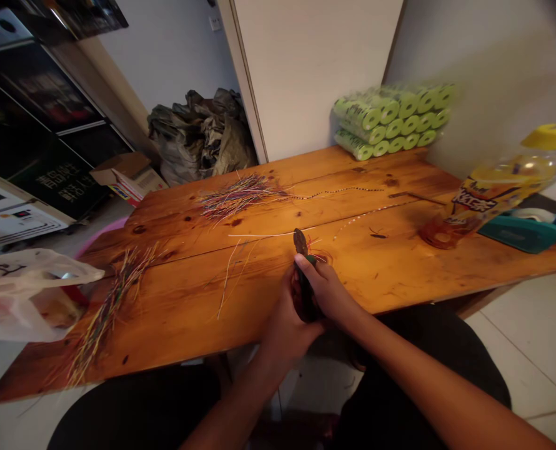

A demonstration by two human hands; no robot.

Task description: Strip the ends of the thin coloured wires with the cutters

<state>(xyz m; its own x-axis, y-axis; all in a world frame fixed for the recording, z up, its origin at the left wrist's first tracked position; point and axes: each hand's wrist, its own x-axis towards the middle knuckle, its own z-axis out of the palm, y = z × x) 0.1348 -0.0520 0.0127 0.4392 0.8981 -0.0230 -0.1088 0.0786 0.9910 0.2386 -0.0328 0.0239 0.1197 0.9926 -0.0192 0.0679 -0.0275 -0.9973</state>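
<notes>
- Far left, you've got a white plastic bag (29,294) hanging over the table's left end, with something brownish showing through it, too blurred to name.
- Just behind it, the rim of a pink basin (97,234) peeks out; I can't see inside.
- On the left of the wooden table (175,337), a long bundle of multicoloured wires (112,312) runs nearly to the front edge, its lower end right by the corner.
- Further back, a cardboard box (128,175) sits on the floor beside a crumpled grey sack (203,137), both beyond the table's far edge.
- Center-back, a second wire bundle (238,197) fans out, well apart from the first, trailing a thin beaded strand (334,190) to the right.
- Right in front of you, your left hand (285,325) and right hand (327,290) are together, both clamped on a dark hand tool (306,281) with a green grip, its tip pointing away from you. Loose strands (226,294) lie just left of your hands.
- You've got a wide run of table to your right, up to a blurred plastic bottle (507,187) with a yellow cap and amber showing inside.
- Behind that, green rolls in plastic wrap (390,122) are stacked against the wall, and a teal tape dispenser (524,231) sits at the far right.
</notes>
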